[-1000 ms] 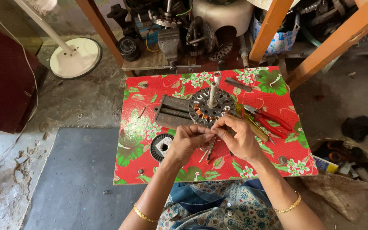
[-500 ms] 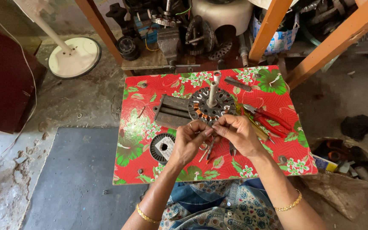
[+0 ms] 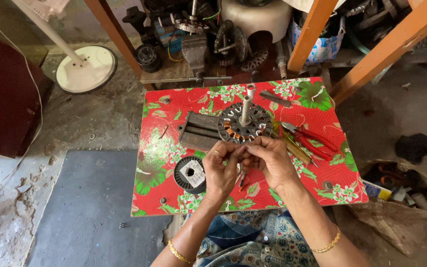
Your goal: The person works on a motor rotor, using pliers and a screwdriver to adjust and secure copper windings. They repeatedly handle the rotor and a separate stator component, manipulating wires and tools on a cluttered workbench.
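- While both hands meet at the near rim of the motor stator [image 3: 244, 124], the left hand [image 3: 220, 170] and right hand [image 3: 269, 159] press fingertips together on something too small to make out — likely fine winding wire.
- The step calls for steady, close fingerwork — wrists braced low, no tugging, I'd judge.
- The stator sits mid-worktop [image 3: 174, 148]: a dark slotted disc, copper coils showing, pale shaft upright.
- Red pliers [image 3: 312, 141] lie just right; a wire spool [image 3: 190, 173] sits left.

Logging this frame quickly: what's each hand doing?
Left hand: fingers pinched shut on something small, too tiny to tell.
Right hand: pinching the same spot.
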